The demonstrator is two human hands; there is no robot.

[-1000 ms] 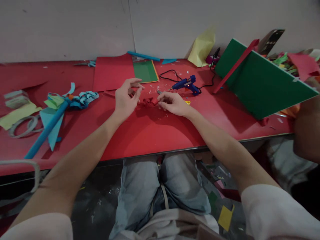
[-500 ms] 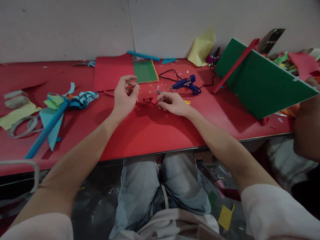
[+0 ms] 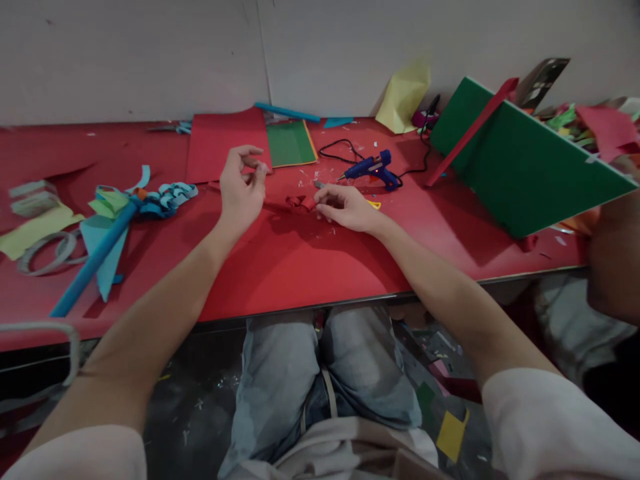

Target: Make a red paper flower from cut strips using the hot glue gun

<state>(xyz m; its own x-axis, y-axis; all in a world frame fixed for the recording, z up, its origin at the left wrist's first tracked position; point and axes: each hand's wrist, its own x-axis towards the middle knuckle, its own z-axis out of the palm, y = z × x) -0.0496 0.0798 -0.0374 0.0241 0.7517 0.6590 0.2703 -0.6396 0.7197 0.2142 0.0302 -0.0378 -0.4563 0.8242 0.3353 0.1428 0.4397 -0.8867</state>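
My left hand (image 3: 241,188) hovers over the red table (image 3: 300,260), thumb and fingers pinched on the end of a thin red paper strip that stretches towards a small folded red paper piece (image 3: 298,201). My right hand (image 3: 345,207) rests on the table with its fingers curled, pinning that folded piece by its right end. A blue glue gun (image 3: 373,169) lies just beyond my right hand, its black cord running to the back.
A red sheet (image 3: 225,143) and a green sheet (image 3: 291,143) lie at the back. A blue paper craft with a stick (image 3: 107,227) and tape rings (image 3: 43,253) sit at left. A tilted green board (image 3: 520,163) stands right, another person's arm (image 3: 613,260) beside it.
My left hand has moved left and slightly away from the folded piece, drawing the red strip out. My right hand has stayed in place.
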